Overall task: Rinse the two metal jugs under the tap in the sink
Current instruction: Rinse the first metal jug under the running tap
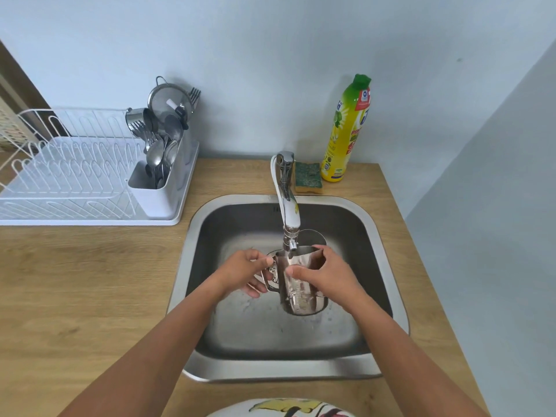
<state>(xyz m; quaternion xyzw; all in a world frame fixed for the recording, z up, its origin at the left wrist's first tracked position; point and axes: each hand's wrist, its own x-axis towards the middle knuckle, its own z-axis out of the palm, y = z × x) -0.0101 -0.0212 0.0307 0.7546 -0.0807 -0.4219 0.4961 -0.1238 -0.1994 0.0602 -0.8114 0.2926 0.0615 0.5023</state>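
Upright jug under tap: my right hand clamps its body; left hand, at nine o'clock, grips the handle.

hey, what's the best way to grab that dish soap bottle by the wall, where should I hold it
Grip the dish soap bottle around its yellow body, about halfway up, coming from the front with the right hand. It stands upright, leaning slightly, close against the wall, so the back is closed off. The green sponge sits at its left base, so stay above that level.
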